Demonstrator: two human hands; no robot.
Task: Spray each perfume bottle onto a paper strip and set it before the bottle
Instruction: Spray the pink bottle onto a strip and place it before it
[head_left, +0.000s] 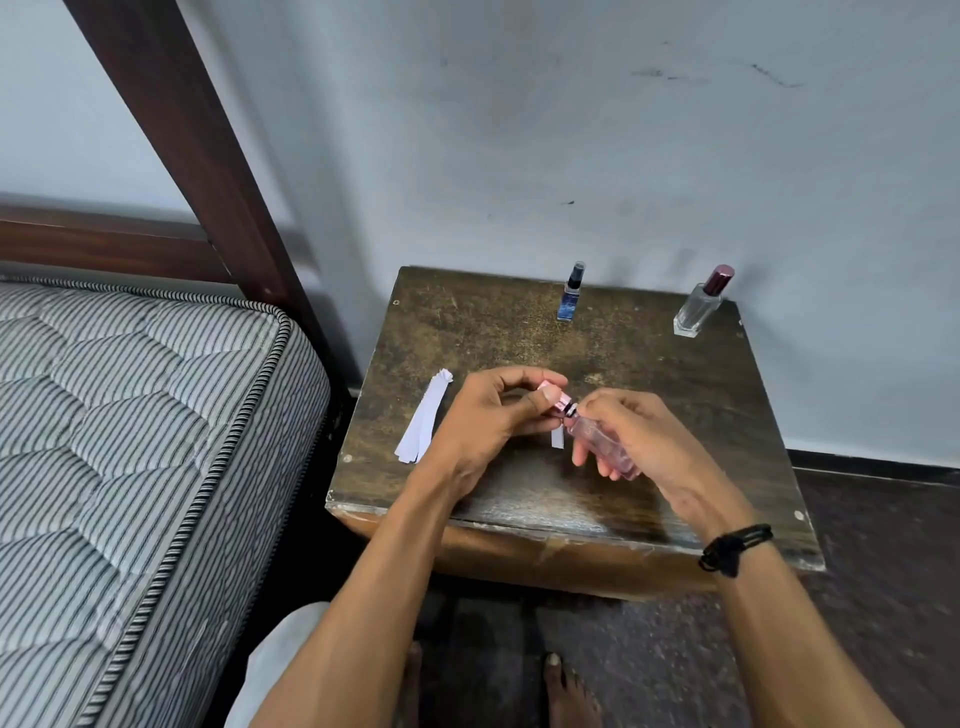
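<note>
Over the middle of the small wooden table (701, 415), both hands work on one pink perfume bottle (605, 441).

1. Right hand (641, 441): the fingers are curled round the glass body and hold it tilted, neck toward the left hand. This grip steadies the bottle, clear of the tabletop.
2. Left hand (485, 418): thumb and fingertips pinch the pink cap (551, 396). The cap sits at the dark sprayer neck with a narrow gap showing, so it is either just off or just going on; which one cannot be told.
3. A single paper strip (557, 437) shows just below the left fingers, beside the bottle neck. It appears tucked under those fingers, though it could be lying on the table. Kept there, it would be close to the nozzle for spraying.
4. The stack of paper strips (423, 421) lies near the left table edge, fanned out beside the left hand for easy picking.
5. A blue spray bottle (570, 293) and a clear bottle (698, 306) with a maroon cap stand upright along the back edge near the wall (571, 130), well apart from each other.

No strip lies in front of either standing bottle, so the task looks to be at an early stage.
</note>
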